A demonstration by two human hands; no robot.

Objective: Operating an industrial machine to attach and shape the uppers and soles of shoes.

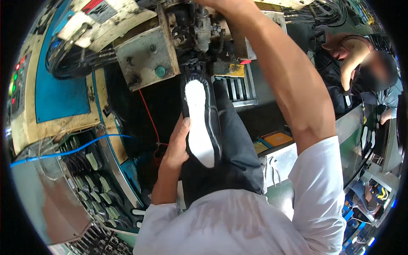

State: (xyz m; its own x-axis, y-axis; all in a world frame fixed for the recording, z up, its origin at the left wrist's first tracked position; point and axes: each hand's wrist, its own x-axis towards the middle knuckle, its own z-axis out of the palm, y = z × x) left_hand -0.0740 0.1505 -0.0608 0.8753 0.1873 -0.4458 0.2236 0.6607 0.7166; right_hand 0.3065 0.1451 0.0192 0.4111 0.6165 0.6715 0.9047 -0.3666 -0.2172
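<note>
A black shoe upper (216,136) is held sole side up in front of the machine, its white underside (199,123) facing me. My left hand (178,142) grips its left side near the middle, thumb on the white edge and fingers hidden underneath. The far end of the shoe meets the dark machine head (197,36). My right arm (293,76) reaches up across the machine, and its hand (216,2) is mostly cut off by the top edge, so the fingers do not show.
A metal box with a green button (160,71) sits left of the machine head, a red button (245,62) right of it. Several dark shoe parts (95,187) fill a rack at left. A blue hose (72,149) crosses there. Another person (357,55) works at far right.
</note>
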